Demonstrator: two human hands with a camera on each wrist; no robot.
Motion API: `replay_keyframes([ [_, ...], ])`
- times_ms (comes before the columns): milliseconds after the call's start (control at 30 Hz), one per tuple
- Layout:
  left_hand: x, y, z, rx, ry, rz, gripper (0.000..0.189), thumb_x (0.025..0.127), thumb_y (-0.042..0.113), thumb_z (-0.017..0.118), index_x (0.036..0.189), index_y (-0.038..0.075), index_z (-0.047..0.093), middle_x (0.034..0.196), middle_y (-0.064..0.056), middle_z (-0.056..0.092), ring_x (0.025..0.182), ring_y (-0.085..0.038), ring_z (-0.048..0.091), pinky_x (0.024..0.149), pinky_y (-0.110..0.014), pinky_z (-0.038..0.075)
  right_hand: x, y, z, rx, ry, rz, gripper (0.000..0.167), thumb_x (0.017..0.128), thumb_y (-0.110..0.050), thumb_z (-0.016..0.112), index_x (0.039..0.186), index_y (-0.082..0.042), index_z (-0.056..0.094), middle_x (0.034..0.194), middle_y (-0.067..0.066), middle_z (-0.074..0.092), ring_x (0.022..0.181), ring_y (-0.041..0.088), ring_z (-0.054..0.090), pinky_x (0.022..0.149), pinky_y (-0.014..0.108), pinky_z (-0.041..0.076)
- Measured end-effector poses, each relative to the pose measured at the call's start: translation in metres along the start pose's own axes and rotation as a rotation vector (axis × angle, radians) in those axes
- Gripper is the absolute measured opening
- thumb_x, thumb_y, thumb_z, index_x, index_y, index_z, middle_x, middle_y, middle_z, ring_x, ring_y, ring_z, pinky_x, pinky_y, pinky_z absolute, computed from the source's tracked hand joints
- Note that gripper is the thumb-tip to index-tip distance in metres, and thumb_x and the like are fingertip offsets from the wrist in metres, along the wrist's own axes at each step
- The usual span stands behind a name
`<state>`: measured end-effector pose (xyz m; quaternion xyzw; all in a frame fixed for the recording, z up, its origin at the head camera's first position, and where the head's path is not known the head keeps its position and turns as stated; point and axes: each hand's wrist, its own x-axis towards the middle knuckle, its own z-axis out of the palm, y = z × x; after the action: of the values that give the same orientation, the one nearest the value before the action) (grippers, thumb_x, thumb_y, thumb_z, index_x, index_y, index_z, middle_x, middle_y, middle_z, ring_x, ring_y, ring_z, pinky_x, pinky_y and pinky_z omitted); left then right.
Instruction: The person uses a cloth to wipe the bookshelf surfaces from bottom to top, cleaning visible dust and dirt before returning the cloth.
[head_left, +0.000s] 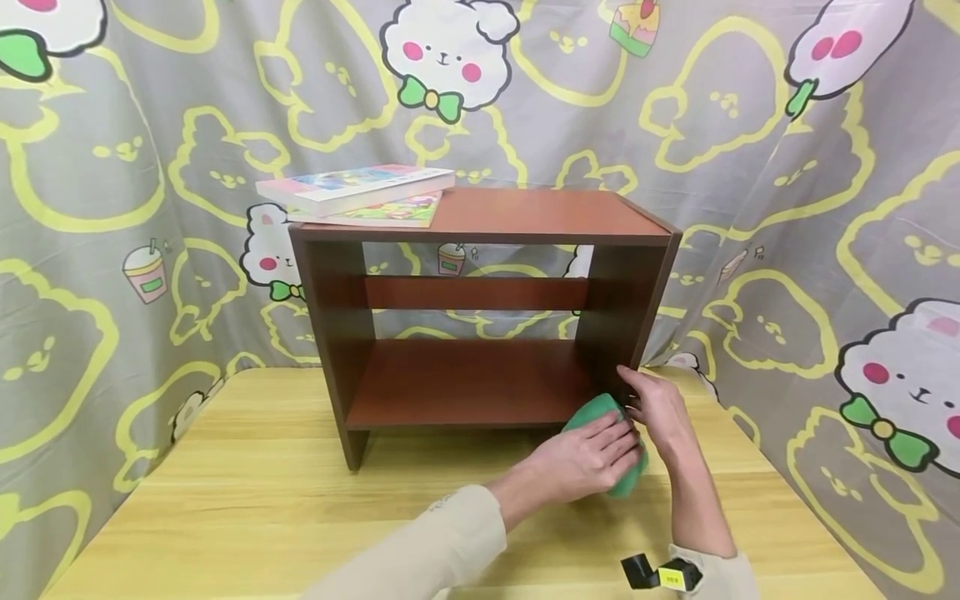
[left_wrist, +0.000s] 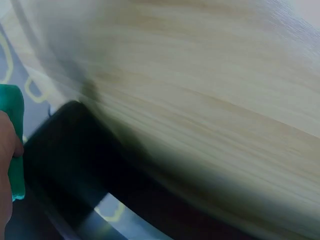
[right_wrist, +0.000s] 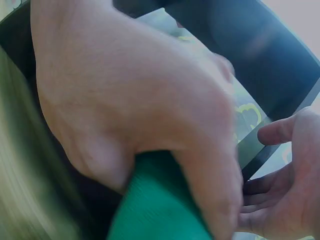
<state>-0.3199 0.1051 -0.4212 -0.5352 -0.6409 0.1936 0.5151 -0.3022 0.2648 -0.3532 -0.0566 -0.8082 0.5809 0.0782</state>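
Observation:
A small brown shelf unit stands on the table, with dark side panels and a reddish top. My left hand holds a green cloth against the lower front of the right side panel. Up close in the right wrist view, the cloth bulges out below the thumb of that left hand. My right hand grips the front edge of the same panel just above the cloth; its fingers are partly hidden. In the left wrist view only part of the hand and cloth shows at the left edge.
Two books lie stacked on the left end of the shelf top, the upper one jutting past the edge. The light wooden table spreads around the unit. A patterned grey curtain encloses the back and sides.

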Motion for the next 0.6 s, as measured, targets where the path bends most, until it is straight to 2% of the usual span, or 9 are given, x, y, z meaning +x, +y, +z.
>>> replay_keyframes([
  [100, -0.007, -0.006, -0.001, -0.002, -0.04, 0.003, 0.041, 0.103, 0.013, 0.039, 0.133, 0.021, 0.066, 0.134, 0.004, 0.068, 0.13, -0.016, 0.06, 0.117, -0.037, 0.039, 0.001, -0.001, 0.001, 0.028, -0.016, 0.004, 0.06, 0.103, -0.042, 0.051, 0.14, 0.005, 0.054, 0.145, 0.021, 0.052, 0.123, 0.025, 0.06, 0.089, 0.02, 0.054],
  [200, -0.017, -0.013, -0.005, -0.023, -0.068, -0.012, 0.04, 0.104, 0.014, 0.04, 0.134, 0.021, 0.065, 0.135, 0.004, 0.067, 0.131, -0.016, 0.059, 0.118, -0.036, 0.037, 0.002, -0.002, 0.002, 0.063, -0.016, 0.005, 0.058, 0.103, -0.039, 0.052, 0.14, 0.006, 0.054, 0.136, 0.018, 0.06, 0.11, 0.015, 0.066, 0.086, 0.02, 0.055],
  [300, -0.033, -0.021, -0.011, -0.051, -0.083, -0.029, 0.038, 0.104, 0.016, 0.044, 0.134, 0.022, 0.066, 0.136, 0.005, 0.066, 0.132, -0.016, 0.058, 0.119, -0.035, 0.036, 0.003, -0.002, 0.002, 0.108, -0.017, 0.01, 0.057, 0.103, -0.037, 0.052, 0.14, 0.006, 0.053, 0.126, 0.013, 0.066, 0.097, 0.003, 0.068, 0.083, 0.018, 0.055],
  [367, -0.047, -0.027, -0.017, -0.06, -0.088, -0.028, 0.037, 0.103, 0.019, 0.047, 0.134, 0.021, 0.066, 0.136, 0.004, 0.067, 0.133, -0.017, 0.058, 0.118, -0.035, 0.037, 0.003, -0.002, 0.002, 0.12, -0.022, 0.014, 0.058, 0.104, -0.037, 0.051, 0.142, 0.006, 0.052, 0.128, 0.014, 0.065, 0.096, 0.002, 0.068, 0.083, 0.018, 0.055],
  [500, -0.084, -0.04, -0.035, -0.084, -0.104, -0.036, 0.038, 0.097, 0.022, 0.059, 0.134, 0.019, 0.066, 0.135, 0.001, 0.067, 0.132, -0.018, 0.059, 0.117, -0.036, 0.039, 0.003, -0.002, 0.002, 0.101, -0.02, 0.029, 0.063, 0.103, -0.041, 0.052, 0.145, 0.006, 0.049, 0.141, 0.023, 0.057, 0.106, 0.008, 0.066, 0.085, 0.018, 0.054],
  [600, -0.115, -0.049, -0.05, -0.09, -0.114, -0.048, 0.042, 0.093, 0.02, 0.065, 0.134, 0.014, 0.066, 0.136, -0.004, 0.067, 0.131, -0.02, 0.06, 0.115, -0.038, 0.041, 0.002, -0.002, 0.003, 0.081, -0.006, 0.034, 0.063, 0.102, -0.041, 0.053, 0.143, 0.007, 0.051, 0.141, 0.025, 0.057, 0.105, 0.008, 0.066, 0.085, 0.018, 0.055],
])
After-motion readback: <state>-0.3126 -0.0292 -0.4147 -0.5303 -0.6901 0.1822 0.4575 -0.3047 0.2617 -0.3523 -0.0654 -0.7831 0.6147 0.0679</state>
